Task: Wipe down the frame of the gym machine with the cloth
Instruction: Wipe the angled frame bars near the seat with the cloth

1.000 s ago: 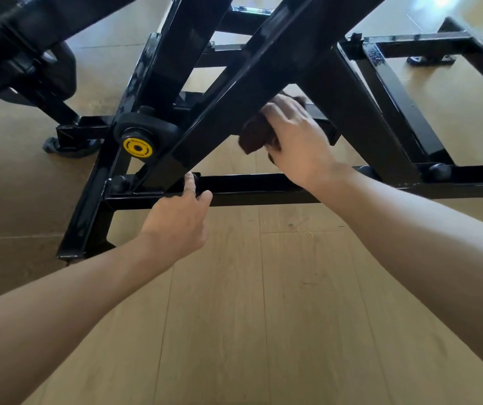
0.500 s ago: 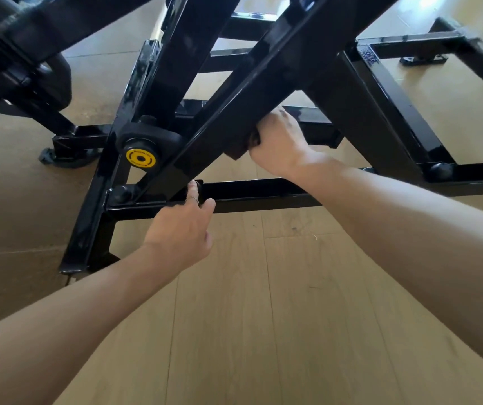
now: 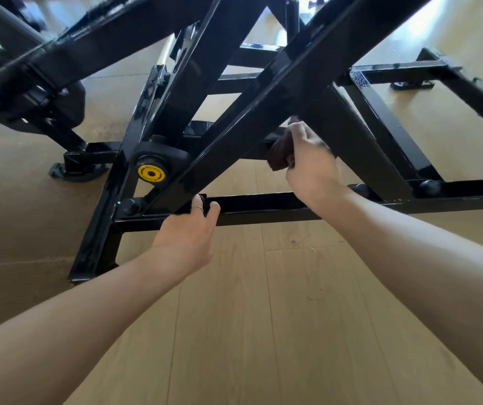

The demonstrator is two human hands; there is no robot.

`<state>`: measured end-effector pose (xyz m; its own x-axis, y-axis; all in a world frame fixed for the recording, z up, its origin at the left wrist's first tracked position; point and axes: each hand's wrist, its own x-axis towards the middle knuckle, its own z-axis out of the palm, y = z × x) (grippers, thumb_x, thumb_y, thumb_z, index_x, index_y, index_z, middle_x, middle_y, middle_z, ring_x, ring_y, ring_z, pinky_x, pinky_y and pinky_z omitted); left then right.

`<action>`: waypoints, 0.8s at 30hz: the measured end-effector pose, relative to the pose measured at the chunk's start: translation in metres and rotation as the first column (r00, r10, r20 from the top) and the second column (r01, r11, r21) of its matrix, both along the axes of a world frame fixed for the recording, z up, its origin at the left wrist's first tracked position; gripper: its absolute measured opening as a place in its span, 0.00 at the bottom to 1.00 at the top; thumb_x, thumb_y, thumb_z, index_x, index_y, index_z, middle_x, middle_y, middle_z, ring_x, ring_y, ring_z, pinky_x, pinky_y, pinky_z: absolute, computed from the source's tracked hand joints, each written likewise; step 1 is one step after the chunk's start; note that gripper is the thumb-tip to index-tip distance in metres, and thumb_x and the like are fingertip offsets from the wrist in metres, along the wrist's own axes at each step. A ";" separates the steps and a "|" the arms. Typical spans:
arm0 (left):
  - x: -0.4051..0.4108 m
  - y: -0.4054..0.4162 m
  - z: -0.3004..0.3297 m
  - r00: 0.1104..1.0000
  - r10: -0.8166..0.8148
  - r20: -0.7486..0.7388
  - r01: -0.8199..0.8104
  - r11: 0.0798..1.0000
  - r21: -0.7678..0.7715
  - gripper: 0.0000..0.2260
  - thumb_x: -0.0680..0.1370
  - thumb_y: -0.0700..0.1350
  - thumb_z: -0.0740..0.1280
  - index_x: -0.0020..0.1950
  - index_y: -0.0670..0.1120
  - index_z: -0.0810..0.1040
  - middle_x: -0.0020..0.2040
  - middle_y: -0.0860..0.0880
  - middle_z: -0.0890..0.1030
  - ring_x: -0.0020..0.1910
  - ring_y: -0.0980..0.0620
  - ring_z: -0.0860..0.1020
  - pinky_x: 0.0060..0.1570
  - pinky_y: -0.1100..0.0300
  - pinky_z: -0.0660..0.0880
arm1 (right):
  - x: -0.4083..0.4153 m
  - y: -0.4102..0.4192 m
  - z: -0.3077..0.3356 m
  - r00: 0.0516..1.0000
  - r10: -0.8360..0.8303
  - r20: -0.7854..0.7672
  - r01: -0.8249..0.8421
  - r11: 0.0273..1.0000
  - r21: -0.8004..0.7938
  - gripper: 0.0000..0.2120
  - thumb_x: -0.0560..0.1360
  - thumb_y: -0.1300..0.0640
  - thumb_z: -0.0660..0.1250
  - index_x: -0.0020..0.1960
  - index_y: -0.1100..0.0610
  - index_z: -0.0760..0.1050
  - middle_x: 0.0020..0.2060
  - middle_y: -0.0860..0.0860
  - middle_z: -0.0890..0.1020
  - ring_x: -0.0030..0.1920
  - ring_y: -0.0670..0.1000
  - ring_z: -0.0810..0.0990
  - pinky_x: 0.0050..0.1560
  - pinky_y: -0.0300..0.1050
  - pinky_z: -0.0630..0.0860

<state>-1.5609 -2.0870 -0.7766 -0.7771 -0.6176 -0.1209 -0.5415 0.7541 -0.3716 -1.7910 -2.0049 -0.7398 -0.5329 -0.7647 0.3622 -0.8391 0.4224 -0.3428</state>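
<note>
Far left of the picture: padded part of the gym machine (image 3: 15, 68), blurred, lettering unreadable. Left of centre, a yellow pivot cap (image 3: 151, 173) sat on the black frame (image 3: 234, 135), just above the low horizontal crossbar (image 3: 263, 207). The left hand (image 3: 187, 232), at lower centre, had its fingers curled over the near edge of that crossbar, gripping it; it held no cloth and looked to serve as a brace. A long diagonal beam (image 3: 263, 106) ran from beside the pivot cap at lower left up toward the upper right corner of the picture. Right of centre, the right hand (image 3: 310, 165) gripped a bunched dark reddish cloth (image 3: 278, 156), which it pressed against the underside of that diagonal, close to where a second beam (image 3: 360, 141) crossed it and sloped down to the right. The cloth lay at the left side of the hand, partly hidden by the fingers. Judged: the beam's long axis governed the stroke, so wiping would run along it, up-right or down-left, and the right hand was the only one placed to do it. Further right, open rectangular base rails (image 3: 380, 112) stood on the wooden floor (image 3: 263, 317).
</note>
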 end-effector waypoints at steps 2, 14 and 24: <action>-0.004 0.003 0.005 0.998 -0.032 0.050 0.035 0.998 -0.059 0.32 0.81 0.50 0.61 0.81 0.46 0.50 0.80 0.32 0.58 0.34 0.47 0.77 0.34 0.55 0.69 | 0.010 -0.003 0.004 0.974 0.225 -0.011 -0.226 0.973 -0.049 0.26 0.72 0.72 0.67 0.69 0.61 0.73 0.66 0.58 0.77 0.69 0.61 0.73 0.69 0.56 0.73; 0.009 0.007 0.025 0.998 0.000 0.062 -0.001 1.000 0.008 0.30 0.82 0.47 0.61 0.81 0.46 0.52 0.82 0.38 0.57 0.38 0.49 0.80 0.35 0.56 0.72 | 0.002 0.013 0.001 0.996 0.018 0.092 -0.013 0.998 -0.058 0.24 0.73 0.72 0.65 0.67 0.58 0.72 0.60 0.56 0.79 0.58 0.59 0.79 0.54 0.49 0.75; -0.034 0.043 0.102 0.792 -0.394 -0.467 0.360 0.918 -0.165 0.13 0.79 0.50 0.64 0.61 0.46 0.72 0.51 0.48 0.77 0.38 0.48 0.78 0.27 0.56 0.73 | 0.035 0.106 0.057 0.944 0.311 0.106 -0.180 0.760 -0.624 0.25 0.68 0.68 0.69 0.65 0.59 0.75 0.61 0.51 0.78 0.63 0.46 0.77 0.64 0.36 0.71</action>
